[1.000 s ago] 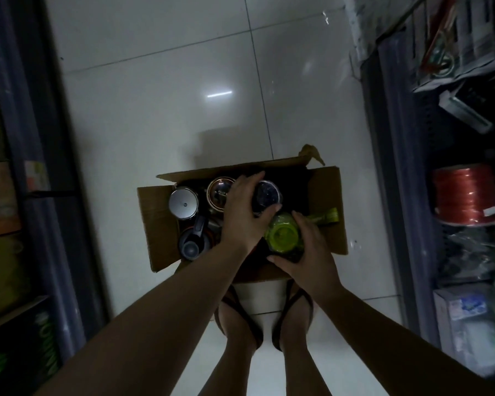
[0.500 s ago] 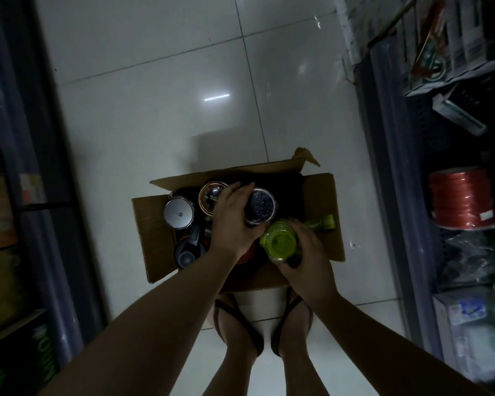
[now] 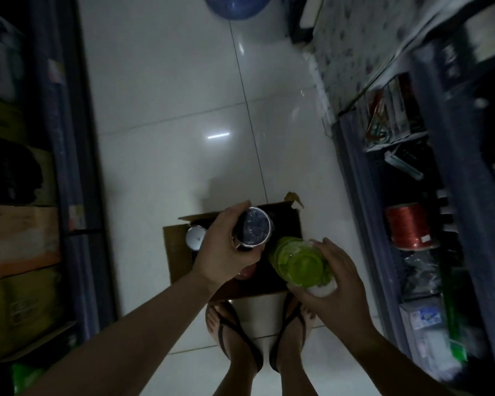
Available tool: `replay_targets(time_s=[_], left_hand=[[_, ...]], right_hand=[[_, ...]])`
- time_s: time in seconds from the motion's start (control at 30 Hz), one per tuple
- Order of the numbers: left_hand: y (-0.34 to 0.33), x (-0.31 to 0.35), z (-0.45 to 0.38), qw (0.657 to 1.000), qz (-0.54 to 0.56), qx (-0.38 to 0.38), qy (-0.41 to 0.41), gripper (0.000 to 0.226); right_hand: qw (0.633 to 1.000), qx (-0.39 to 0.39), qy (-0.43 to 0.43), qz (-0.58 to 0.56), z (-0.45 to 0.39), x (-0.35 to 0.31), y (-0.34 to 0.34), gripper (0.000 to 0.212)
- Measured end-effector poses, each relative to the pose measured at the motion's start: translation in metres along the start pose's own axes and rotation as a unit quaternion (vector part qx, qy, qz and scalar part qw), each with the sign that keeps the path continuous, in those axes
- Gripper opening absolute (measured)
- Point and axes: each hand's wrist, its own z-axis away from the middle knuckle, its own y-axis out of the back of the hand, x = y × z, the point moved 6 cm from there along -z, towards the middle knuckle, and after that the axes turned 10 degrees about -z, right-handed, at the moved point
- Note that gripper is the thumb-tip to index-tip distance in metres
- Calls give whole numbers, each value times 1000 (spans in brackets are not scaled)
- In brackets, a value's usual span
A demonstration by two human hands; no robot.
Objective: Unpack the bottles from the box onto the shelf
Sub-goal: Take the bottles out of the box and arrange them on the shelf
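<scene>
An open cardboard box [image 3: 176, 252] sits on the white tiled floor in front of my feet. My left hand [image 3: 226, 250] grips a dark bottle with a shiny round lid [image 3: 255, 230], lifted above the box. My right hand [image 3: 333, 277] holds a green translucent bottle [image 3: 300, 265] with a white end, raised over the box's right side. A silver-lidded bottle [image 3: 195, 238] still stands in the box's left part. The rest of the box is hidden behind my hands.
A dark shelf unit [image 3: 446, 195] runs along the right, holding a red spool [image 3: 409, 225], packets and boxes. On the left stands another rack [image 3: 69, 167] with cardboard cartons [image 3: 20, 238]. A blue round object [image 3: 236, 5] lies at the far end of the aisle.
Both hands have lifted their bottles up out of the box, and the camera has tilted up, showing more of the aisle and the shelves.
</scene>
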Motion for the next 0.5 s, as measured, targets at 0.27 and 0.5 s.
replay_targets(time_s=[0.27, 0.5], left_hand=[[149, 168, 45, 995, -11, 48, -90, 79], [287, 334, 109, 976, 37, 143, -162, 78]], right_hand=[[995, 56, 38, -71, 44, -197, 95, 82], [970, 87, 155, -165, 86, -387, 181, 79]])
